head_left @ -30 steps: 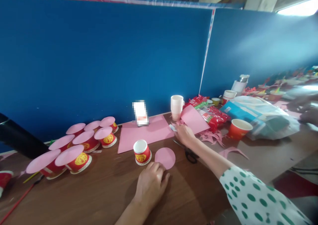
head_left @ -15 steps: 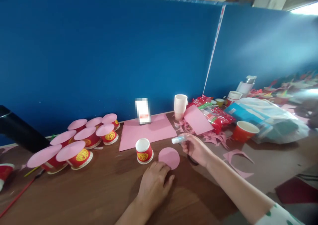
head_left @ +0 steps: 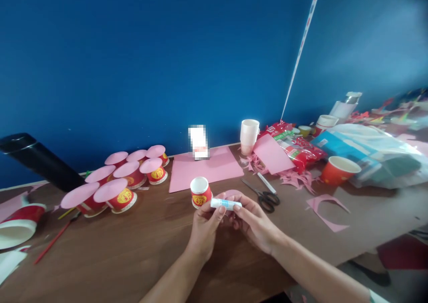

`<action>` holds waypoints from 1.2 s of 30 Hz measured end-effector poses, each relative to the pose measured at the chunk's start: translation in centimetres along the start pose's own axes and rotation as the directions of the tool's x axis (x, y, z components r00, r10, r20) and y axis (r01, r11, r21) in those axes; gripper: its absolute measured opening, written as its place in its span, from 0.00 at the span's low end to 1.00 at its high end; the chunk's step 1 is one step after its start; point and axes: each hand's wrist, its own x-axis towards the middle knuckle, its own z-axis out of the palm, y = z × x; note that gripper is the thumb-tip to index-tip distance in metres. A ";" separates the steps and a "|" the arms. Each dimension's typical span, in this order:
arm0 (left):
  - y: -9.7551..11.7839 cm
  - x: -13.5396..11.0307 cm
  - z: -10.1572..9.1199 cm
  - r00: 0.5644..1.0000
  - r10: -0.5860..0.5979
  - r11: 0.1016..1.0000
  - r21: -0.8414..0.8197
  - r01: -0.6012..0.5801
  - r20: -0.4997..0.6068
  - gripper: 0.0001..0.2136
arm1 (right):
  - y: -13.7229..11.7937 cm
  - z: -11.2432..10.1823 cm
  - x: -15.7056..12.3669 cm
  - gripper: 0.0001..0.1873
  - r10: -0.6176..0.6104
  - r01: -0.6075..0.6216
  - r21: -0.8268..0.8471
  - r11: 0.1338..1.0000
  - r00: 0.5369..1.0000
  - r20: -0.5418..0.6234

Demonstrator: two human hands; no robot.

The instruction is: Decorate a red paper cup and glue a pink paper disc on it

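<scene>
Both hands meet over the brown table and hold a small white and blue glue stick (head_left: 226,203) level between them. My left hand (head_left: 204,230) pinches its left end. My right hand (head_left: 254,223) grips its right end. Just behind the stick stands an upside-down red paper cup (head_left: 200,192). A pink paper circle (head_left: 230,193) lies on the table behind my fingers, mostly hidden by them.
Several upside-down red cups topped with pink discs (head_left: 115,182) stand at the left. A pink sheet (head_left: 206,169), black scissors (head_left: 265,197), stacked white cups (head_left: 248,136), an upright red cup (head_left: 338,169), pink scraps (head_left: 326,206) and plastic bags (head_left: 374,153) lie further back and right. A blue wall (head_left: 167,62) backs the table.
My right hand brought the glue stick from the far pink paper in to the table's middle. My left hand lifted off the table and took hold of the stick's other end.
</scene>
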 end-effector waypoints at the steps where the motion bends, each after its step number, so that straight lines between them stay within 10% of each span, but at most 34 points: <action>1: 0.0 -0.1 0.0 1.000 0.004 1.000 0.023 -0.005 0.030 0.19 | -0.1 -0.1 0.0 0.10 -0.004 0.004 0.005 1.000 1.000 -0.010; 6: 0.3 -0.4 0.0 0.973 0.008 0.861 0.493 -0.125 0.232 0.17 | -2.0 -2.0 0.6 0.08 -0.110 0.140 0.122 0.983 0.968 -0.227; 11: 1.1 0.1 -1.0 0.898 0.148 0.162 0.885 -0.436 0.415 0.12 | -3.8 -4.2 1.0 0.08 -0.222 0.180 -0.159 0.971 0.925 -0.309; 14: 1.0 0.6 -1.3 0.892 0.088 0.009 0.896 -0.445 0.443 0.11 | -4.1 -4.5 0.4 0.08 -0.359 0.149 -0.614 0.775 0.903 -0.235; 18: 0.5 0.9 -1.5 0.871 0.035 -0.021 0.872 -0.490 0.490 0.09 | -4.1 -4.1 -0.4 0.06 -0.349 0.189 -0.915 0.357 0.935 0.057; 23: 0.2 0.9 -1.8 0.862 0.015 -0.034 0.862 -0.506 0.506 0.10 | -3.1 -4.2 0.0 0.04 -0.258 0.284 -0.952 0.116 0.934 0.247; 36: 0.3 1.0 -1.9 0.868 0.001 -0.061 0.867 -0.495 0.496 0.10 | -1.6 -4.2 0.6 0.05 -0.186 0.325 -0.928 0.183 0.938 0.292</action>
